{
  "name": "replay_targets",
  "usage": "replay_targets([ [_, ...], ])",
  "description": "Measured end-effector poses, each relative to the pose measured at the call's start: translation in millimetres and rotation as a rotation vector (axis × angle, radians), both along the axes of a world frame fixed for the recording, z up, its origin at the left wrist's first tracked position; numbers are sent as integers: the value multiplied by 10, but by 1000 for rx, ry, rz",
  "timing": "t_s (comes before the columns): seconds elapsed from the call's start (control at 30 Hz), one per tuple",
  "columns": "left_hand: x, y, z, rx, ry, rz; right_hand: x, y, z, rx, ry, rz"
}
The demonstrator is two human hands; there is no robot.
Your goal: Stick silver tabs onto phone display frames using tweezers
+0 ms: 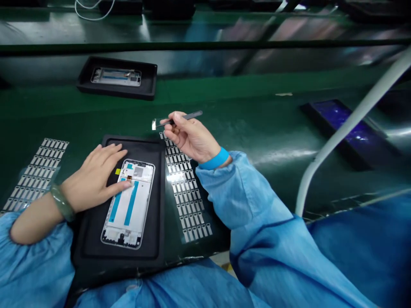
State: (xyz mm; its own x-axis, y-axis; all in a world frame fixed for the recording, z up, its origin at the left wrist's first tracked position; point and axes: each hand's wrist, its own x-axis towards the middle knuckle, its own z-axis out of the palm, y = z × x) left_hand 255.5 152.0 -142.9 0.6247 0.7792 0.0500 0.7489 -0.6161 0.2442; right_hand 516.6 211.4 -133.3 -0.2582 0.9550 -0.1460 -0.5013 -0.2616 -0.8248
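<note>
In front of me a phone frame with blue strips lies in a black foam tray. My left hand is spread over the tray's left side, its thumb resting on the upper part of the phone frame. Beyond the tray's right corner, my right hand grips dark tweezers. At their tip hangs a small shiny sticker. Below that hand a sheet of small white stickers lies on the green mat, right beside the tray.
Another sticker sheet lies to the left. A second black tray with a phone frame stands further back. At the right, a pale curved bar crosses in front of a dark tray with a lit purple-blue screen.
</note>
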Motion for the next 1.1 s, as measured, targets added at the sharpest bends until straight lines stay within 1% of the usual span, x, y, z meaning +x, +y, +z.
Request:
replay_targets([
  [0.03, -83, -34, -57, -3, -28, 30, -49, -28, 4, 9, 13, 32],
  [0.1, -160, -141, -163, 11, -104, 92, -155, -87, 10, 11, 38, 94],
  [0.17, -142, -277, -232, 34, -163, 159, -267, -150, 5, -5, 42, 138],
  [0.23, -80, -410, -252, 45, -187, 239, -377, -225, -7, -22, 13, 160],
  [0.33, 4, -546, -205, 2, -221, 342, -525, -359, -17, -29, -43, 160],
  [0.4, 28, -580, -146, -21, -282, 368, -605, -450, -12, -21, -76, 163],
  [0.53, 31, -557, -60, -36, -501, 373, -706, -574, 6, 20, -136, 191],
  [0.6, 30, -536, -55, -90, -598, 402, -728, -603, 3, 48, -147, 201],
  [0.67, 30, -526, -67, -150, -639, 418, -735, -619, -7, 81, -151, 215],
  [0.77, 21, -526, -75, -201, -621, 414, -724, -628, -13, 134, -170, 246],
  [0.83, -1, -517, -48, -229, -577, 398, -703, -618, -6, 143, -193, 254],
  [0.9, -38, -486, 8, -232, -499, 359, -672, -592, 3, 117, -220, 211],
  [0.93, -61, -458, 39, -199, -450, 333, -656, -574, 2, 103, -235, 172],
  [0.97, -85, -424, 67, -149, -398, 297, -641, -556, -4, 93, -250, 127],
  [1.03, -128, -342, 92, -39, -301, 184, -622, -528, -30, 85, -283, 49],
  [1.1, -159, -267, 63, 16, -233, 37, -619, -521, -66, 77, -327, 19],
])
